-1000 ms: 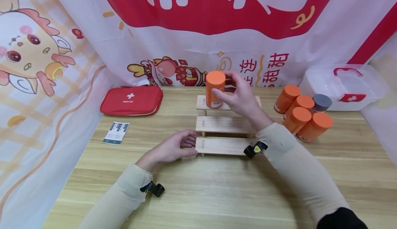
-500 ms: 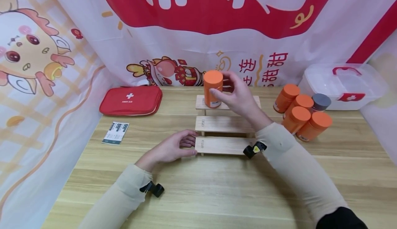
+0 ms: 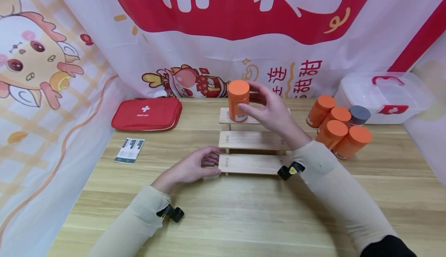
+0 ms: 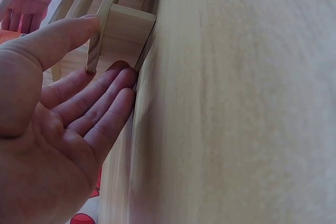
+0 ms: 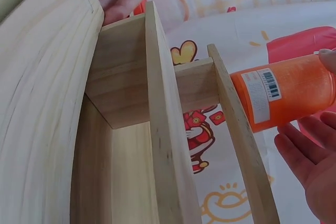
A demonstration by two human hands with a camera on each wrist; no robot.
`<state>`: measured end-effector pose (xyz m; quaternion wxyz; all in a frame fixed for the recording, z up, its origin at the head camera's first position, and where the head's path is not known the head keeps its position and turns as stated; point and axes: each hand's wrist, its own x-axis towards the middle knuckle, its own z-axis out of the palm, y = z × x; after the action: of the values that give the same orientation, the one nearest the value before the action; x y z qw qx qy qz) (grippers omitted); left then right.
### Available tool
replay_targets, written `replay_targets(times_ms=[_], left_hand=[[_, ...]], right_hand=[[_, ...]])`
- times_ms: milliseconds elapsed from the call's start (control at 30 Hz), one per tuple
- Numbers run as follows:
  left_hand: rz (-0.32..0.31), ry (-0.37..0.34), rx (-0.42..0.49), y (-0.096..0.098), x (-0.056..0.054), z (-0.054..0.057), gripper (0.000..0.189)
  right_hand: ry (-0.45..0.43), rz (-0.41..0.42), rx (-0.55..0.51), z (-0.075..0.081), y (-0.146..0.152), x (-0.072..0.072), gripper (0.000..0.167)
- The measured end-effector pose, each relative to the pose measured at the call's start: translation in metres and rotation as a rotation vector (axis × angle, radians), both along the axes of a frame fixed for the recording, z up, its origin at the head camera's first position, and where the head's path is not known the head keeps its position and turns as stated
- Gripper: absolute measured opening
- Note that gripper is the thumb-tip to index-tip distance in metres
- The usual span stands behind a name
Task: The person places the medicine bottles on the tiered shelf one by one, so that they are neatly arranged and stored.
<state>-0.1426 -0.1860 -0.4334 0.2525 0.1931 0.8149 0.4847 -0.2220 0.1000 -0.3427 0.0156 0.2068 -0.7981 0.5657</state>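
Observation:
An orange pill bottle (image 3: pixel 238 104) with an orange lid stands upright on the left of the top step of a three-step wooden rack (image 3: pixel 251 164). My right hand (image 3: pixel 270 110) is beside it, thumb close against the bottle, fingers partly hidden behind it. In the right wrist view, the fingers (image 5: pixel 302 148) are spread and fairly straight along the pill bottle (image 5: pixel 283 93), not wrapped round it. My left hand (image 3: pixel 191 166) holds the left end of the lowest step; in the left wrist view, the board's end lies between thumb (image 4: pixel 68 35) and index finger.
Several orange-lidded bottles (image 3: pixel 353 143) and one grey-lidded bottle (image 3: pixel 359 115) cluster right of the rack. Behind them is a clear first-aid box (image 3: pixel 386 98). A red first-aid pouch (image 3: pixel 146 113) and a printed card (image 3: pixel 129 150) lie at left. A printed curtain (image 3: pixel 209 48) hangs behind.
The right hand and wrist have shifted slightly right, and the thumb has slid toward the bottle's right edge. The bottle stays on the top step. The left hand keeps its place.

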Motion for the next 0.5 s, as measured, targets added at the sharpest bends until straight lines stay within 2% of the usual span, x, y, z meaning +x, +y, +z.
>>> replay_targets(times_ms=[233,367,500], left_hand=[[-0.004,0.005,0.009,0.0,0.0,0.0,0.059],[-0.003,0.009,0.005,0.0,0.0,-0.001,0.058],[-0.007,0.012,0.005,0.0,-0.001,-0.001,0.058]], right_hand=[[0.04,0.011,-0.019,0.002,0.015,0.009,0.069],[0.088,0.019,0.005,0.004,0.023,0.015,0.065],[0.086,0.004,0.046,0.008,0.03,0.023,0.064]])
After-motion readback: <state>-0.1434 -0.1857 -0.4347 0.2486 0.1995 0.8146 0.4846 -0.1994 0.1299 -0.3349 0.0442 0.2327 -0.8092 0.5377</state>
